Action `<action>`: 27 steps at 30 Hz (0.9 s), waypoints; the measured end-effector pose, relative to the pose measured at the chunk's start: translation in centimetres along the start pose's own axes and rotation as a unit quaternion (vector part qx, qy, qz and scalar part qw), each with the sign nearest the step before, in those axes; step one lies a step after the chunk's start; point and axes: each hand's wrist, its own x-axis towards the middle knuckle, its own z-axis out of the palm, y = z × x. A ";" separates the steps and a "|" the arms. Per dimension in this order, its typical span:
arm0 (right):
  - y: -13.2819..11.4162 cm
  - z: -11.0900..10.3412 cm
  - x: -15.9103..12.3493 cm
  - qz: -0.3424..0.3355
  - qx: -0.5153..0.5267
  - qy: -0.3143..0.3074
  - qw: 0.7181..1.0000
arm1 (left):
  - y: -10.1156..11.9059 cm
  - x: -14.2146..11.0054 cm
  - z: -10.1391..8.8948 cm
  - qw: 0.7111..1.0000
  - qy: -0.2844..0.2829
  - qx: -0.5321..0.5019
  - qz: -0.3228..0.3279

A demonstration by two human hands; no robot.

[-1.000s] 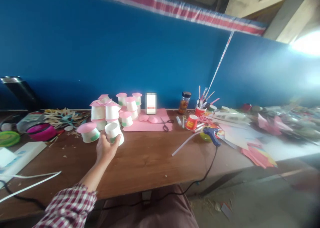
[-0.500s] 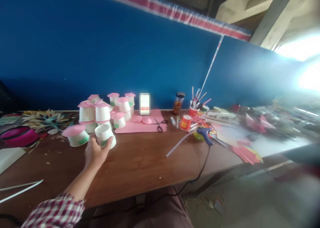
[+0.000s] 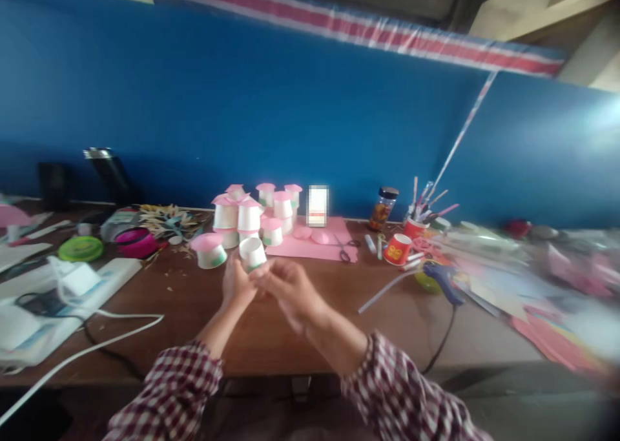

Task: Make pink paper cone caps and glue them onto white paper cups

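My left hand [image 3: 238,285] is wrapped round a small white paper cup [image 3: 252,252], its open mouth tilted toward me. From the other side my right hand [image 3: 293,291] pinches at the cup's lower right edge, and the fingertips hide that part. A green patch shows just above them. Close to the left stands a low white cup with a pink paper top [image 3: 208,250]. Behind the hands rises a cluster of stacked white cups [image 3: 248,216] with pink paper tops.
Scissors [image 3: 345,250] lie on pink paper [image 3: 288,248] beyond the hands. To the right are a red cup [image 3: 398,249], a jar [image 3: 383,208] and a blue glue gun [image 3: 443,281] with its cord. A power strip [image 3: 99,299] and white cable [image 3: 116,341] occupy the left.
My right hand has come into view and now touches the paper cup. My left hand still holds the cup, drawn in closer. The view has turned left, showing the power strip.
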 end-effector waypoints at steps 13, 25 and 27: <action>4.9 -1.3 11.6 -0.048 -0.477 -0.074 0.874 | 1.1 -0.1 -0.6 0.998 -0.044 0.047 -0.025; 4.5 -3.0 11.8 -0.028 -0.340 -0.032 0.939 | 0.4 -0.2 -0.2 0.996 -0.064 0.026 -0.063; 4.5 -3.0 12.0 -0.027 -0.345 -0.021 0.938 | 0.4 -0.2 -0.3 0.996 -0.049 0.017 -0.069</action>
